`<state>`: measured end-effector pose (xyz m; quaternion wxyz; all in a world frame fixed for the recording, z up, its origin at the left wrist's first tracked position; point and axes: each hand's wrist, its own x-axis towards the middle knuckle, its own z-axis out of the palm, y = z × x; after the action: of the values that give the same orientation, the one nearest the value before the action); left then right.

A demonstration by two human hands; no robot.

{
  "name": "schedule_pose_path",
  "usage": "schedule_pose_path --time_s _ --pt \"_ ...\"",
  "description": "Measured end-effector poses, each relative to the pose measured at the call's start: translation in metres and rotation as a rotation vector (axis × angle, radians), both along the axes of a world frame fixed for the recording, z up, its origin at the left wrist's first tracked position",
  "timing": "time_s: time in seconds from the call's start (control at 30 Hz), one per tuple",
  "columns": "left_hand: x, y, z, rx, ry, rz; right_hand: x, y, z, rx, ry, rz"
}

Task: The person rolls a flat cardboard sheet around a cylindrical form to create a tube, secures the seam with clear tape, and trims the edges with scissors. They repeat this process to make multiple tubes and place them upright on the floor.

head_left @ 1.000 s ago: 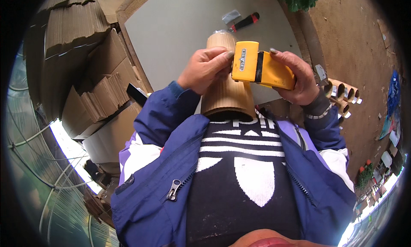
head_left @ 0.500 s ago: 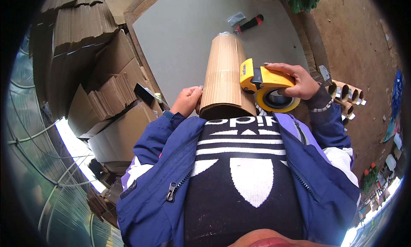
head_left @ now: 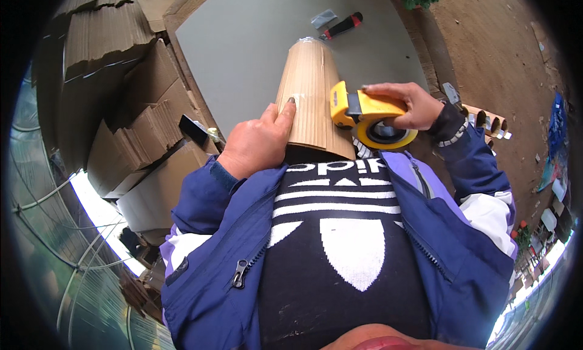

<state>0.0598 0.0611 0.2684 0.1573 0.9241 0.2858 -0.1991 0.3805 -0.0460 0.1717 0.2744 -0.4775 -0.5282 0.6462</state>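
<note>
A rolled corrugated cardboard tube (head_left: 311, 107) lies on the grey tabletop, its dark open end toward me. My left hand (head_left: 258, 142) is at its near left side, with a fingertip pressed on top by a shiny strip of clear tape (head_left: 296, 102). The fingers under that hand are hidden. In my right hand (head_left: 419, 106) is a yellow-and-black tape dispenser (head_left: 375, 107), fingers closed round its top. Its front end is close to the tube's right side, and the large tape roll (head_left: 388, 136) hangs below. Clear plastic shows at the tube's far end.
Past the tube, a red-and-black handled tool (head_left: 343, 26) and a small clear packet (head_left: 323, 18) lie on the grey table (head_left: 243, 52). Stacked flat cardboard (head_left: 109, 37) and cartons (head_left: 152, 192) stand at the left. Several cardboard tubes (head_left: 495, 124) and blue plastic (head_left: 555, 128) are at the right.
My left hand has risen from the tube's left edge onto its top, a finger now on the tape. The dispenser has shifted slightly left in view, with the tube and table.
</note>
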Motion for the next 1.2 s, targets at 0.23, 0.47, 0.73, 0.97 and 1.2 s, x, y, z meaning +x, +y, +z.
schedule_pose_path --time_s 0.23,0.47,0.73,0.97,1.2 --pt "-0.001 -0.01 -0.006 0.027 0.006 -0.016 0.025 -0.019 0.018 0.005 -0.325 0.186" --pt "0.017 -0.014 0.005 -0.013 0.019 0.003 0.005 0.044 0.064 -0.16 -0.651 0.53" --pt "0.0 -0.005 -0.001 -0.017 0.005 0.113 0.003 0.068 -0.003 -0.325 -0.775 0.97" --pt "-0.043 0.009 -0.022 -0.033 -0.257 0.351 0.113 -0.034 -0.121 -0.257 -0.273 -0.674" --pt "-0.052 0.033 -0.027 -0.004 -0.393 0.467 0.104 -0.033 -0.271 -0.579 -0.545 -0.912"
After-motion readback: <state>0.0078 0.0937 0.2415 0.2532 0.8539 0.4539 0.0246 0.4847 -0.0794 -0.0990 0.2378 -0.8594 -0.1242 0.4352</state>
